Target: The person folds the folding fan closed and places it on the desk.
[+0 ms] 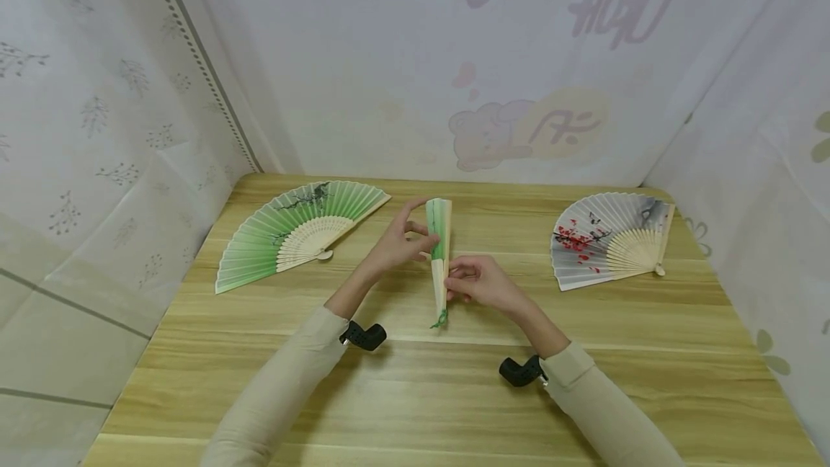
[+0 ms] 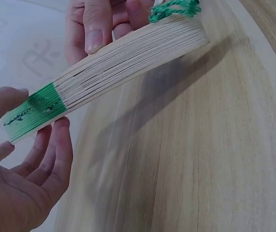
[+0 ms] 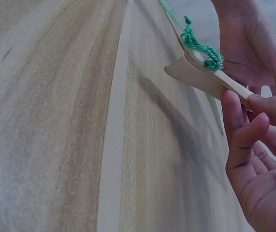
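A green folding fan (image 1: 439, 258), folded to a narrow stack, is held above the middle of the table. My left hand (image 1: 403, 240) holds its green paper end, the thumb on one edge and fingertips on the other in the left wrist view. Lower down, my right hand (image 1: 483, 282) pinches the wooden ribs between thumb and fingers. A green cord (image 3: 202, 48) is tied at the pivot end, which points toward me. In the left wrist view, the bare rib edges (image 2: 133, 60) lie closely stacked beside the green paper.
An open green fan (image 1: 292, 236) lies at the back left of the wooden table (image 1: 428, 409). Toward the back right is an open grey fan (image 1: 596, 243) with red blossoms. Patterned white cloth (image 1: 363, 78) hangs behind the table and at both sides.
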{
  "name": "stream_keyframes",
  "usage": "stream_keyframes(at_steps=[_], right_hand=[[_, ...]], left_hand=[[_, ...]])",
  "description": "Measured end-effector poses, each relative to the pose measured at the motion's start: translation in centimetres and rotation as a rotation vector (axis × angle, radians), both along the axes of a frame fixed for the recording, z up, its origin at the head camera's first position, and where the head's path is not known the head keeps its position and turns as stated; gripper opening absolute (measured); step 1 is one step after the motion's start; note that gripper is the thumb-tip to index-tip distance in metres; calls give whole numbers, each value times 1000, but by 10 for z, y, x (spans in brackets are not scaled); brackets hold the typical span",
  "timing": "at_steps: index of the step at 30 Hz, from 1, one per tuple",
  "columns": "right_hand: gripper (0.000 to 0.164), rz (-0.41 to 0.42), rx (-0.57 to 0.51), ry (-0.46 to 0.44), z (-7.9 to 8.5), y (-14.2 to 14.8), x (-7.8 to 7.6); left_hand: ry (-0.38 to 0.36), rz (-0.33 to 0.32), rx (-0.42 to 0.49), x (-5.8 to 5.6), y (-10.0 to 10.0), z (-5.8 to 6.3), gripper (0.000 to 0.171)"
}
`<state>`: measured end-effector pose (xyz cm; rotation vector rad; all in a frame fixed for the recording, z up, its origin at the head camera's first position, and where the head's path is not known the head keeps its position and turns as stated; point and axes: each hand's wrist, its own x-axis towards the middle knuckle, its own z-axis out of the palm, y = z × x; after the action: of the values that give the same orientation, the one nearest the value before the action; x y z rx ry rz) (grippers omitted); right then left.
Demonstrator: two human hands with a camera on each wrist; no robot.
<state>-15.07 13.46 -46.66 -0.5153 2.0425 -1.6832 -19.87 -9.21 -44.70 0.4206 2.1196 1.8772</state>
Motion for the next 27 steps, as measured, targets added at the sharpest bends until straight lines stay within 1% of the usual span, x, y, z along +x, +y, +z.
stream_keyframes(at_steps=[8,16,24,26,27], right_hand=[[22,-1,5,5,2,-1,1],[24,6,20,6,1,-2,-1],[22,16,66,28,1,-5,-2],[22,12,77,43,2,-6,-2],[22,10,81,50,6,-8,0]], left_hand=[[36,32,-39,-1,3,0,82],[-3,76,-24,0,5,2,83],[7,108,-46,0,6,1,82],[11,116,-59,1,7,2,83],[13,121,-67,1,7,2,83]])
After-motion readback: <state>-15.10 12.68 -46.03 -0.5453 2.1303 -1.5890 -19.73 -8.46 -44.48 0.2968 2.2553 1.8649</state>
